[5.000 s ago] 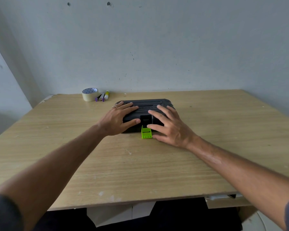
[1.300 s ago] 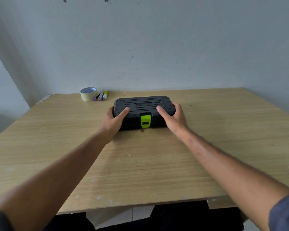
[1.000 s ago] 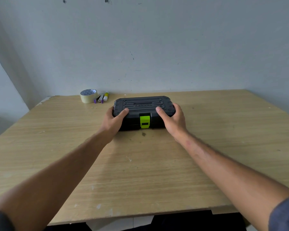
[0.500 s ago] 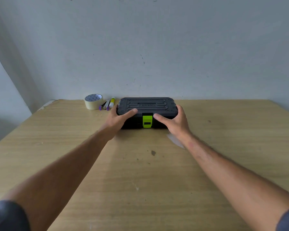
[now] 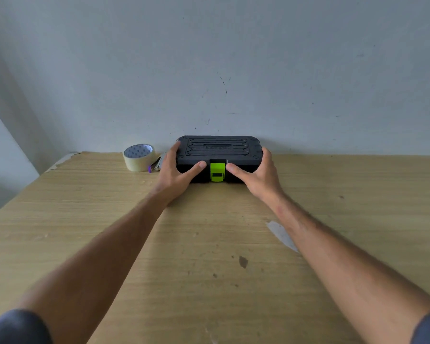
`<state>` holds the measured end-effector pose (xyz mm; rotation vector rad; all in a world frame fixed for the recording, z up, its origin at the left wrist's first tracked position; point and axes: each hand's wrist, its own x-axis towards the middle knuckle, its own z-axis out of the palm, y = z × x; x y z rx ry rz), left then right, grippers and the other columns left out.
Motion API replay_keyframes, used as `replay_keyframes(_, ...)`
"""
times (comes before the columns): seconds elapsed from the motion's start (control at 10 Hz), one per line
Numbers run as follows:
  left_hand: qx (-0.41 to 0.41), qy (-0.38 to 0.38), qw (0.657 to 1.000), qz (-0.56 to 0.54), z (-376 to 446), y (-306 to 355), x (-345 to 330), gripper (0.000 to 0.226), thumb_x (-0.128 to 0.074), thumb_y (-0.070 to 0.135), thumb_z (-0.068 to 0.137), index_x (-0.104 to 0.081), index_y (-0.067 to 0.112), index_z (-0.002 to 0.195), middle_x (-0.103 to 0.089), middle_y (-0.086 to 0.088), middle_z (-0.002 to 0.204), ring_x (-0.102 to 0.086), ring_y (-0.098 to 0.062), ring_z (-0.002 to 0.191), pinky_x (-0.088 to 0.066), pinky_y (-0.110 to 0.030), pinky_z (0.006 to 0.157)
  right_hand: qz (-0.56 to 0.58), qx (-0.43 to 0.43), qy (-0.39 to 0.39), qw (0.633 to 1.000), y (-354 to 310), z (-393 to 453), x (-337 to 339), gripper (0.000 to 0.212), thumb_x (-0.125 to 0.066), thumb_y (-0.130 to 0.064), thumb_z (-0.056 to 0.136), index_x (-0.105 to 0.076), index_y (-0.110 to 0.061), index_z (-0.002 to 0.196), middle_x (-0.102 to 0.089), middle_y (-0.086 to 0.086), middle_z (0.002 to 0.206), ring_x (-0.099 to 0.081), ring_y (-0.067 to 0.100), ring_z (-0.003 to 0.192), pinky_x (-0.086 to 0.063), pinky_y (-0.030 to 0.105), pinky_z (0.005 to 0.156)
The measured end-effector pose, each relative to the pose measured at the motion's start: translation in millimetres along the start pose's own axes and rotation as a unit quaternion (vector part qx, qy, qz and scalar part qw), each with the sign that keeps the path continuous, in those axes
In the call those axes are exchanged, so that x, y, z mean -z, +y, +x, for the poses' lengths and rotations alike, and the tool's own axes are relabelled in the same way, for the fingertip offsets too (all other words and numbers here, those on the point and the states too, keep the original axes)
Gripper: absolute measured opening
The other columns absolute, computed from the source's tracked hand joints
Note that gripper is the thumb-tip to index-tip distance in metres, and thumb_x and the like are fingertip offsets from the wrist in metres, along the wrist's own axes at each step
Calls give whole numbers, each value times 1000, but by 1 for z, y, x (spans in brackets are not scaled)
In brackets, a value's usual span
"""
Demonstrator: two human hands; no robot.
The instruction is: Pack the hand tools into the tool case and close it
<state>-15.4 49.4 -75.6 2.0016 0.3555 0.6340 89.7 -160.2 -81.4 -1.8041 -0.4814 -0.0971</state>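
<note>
Both ends of the shut case [image 5: 219, 155] are clasped, left hand [image 5: 176, 175] and right hand [image 5: 258, 177] curled round it, steadied on the worktop [image 5: 209, 244], latch [image 5: 217, 172] seemingly down.

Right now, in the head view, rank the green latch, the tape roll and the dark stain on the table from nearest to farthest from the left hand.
1. Green latch: just right of the left hand, past its thumb, on the tool case front.
2. Tape roll: to the hand's left, by the wall.
3. Dark stain: well toward the person, on the table.
</note>
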Motion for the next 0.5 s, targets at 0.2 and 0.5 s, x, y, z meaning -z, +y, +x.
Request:
replay_keyframes(0.2,0,0,999,35,-3,4,3,94,-75,56,83,-29,18,155,-41,0,151,-39,-8,133,-33,-24,109,-22,-16,-18,999,-4,-2,2,97,-88,-61,63,-40,-27,139,-57,-11,132,-55,7,121,-45,24,100)
replay_keyframes(0.5,-9,-27,963,267,-3,33,14,100,-59,70,85,-16,19,159,-12,-10,168,-18,-34,152,-26,-53,120,-249,38,-28,967,-31,-1,4,113,-56,-86,64,-33,-13,147,-43,8,142,-50,29,128,-50,48,103)
